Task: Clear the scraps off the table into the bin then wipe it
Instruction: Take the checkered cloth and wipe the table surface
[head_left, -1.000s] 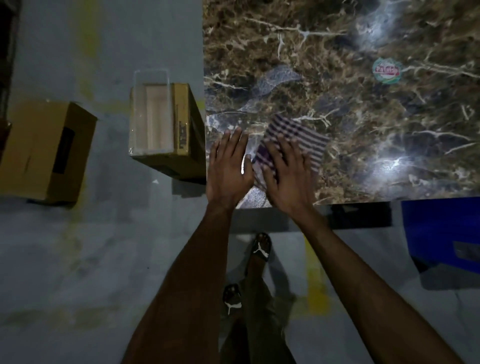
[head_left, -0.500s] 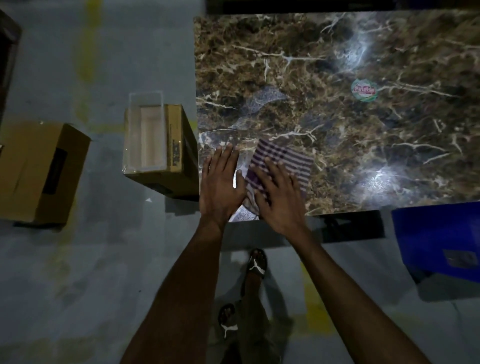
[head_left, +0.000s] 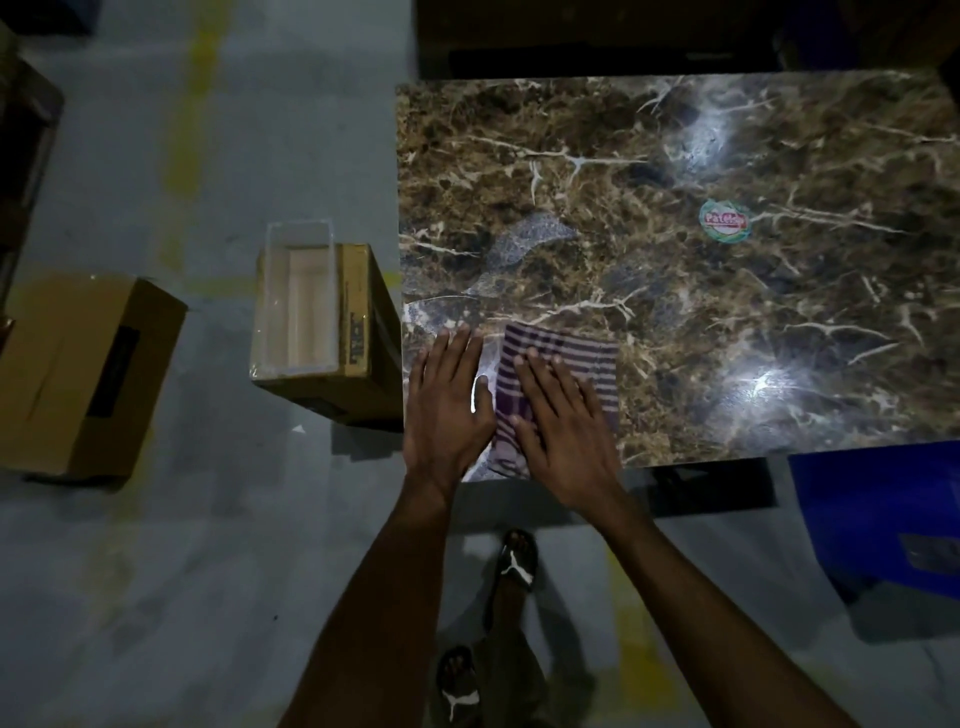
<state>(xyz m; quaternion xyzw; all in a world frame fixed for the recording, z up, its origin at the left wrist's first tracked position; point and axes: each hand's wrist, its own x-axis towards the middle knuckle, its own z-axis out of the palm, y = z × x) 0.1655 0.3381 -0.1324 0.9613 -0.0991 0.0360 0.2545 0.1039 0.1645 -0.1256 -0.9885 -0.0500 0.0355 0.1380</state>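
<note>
Two flat, open hands — left hand (head_left: 448, 402) bracing the brown marbled table (head_left: 675, 270), right hand (head_left: 558, 415) pressing the purple-striped cloth (head_left: 558, 358), gripping nothing — are wiping; next, probably sweeping outward.

**Dim scene, glare on the table top**

The whole view is sitting in low, bluish light, with the corners falling off into near black. Overhead lamps are bouncing off the glossy marble table (head_left: 675, 291) as two white glare patches, washing out the pattern there. The floor (head_left: 156, 571) is looking grainy and soft. Straight edges are bowing slightly toward the frame borders.
</note>
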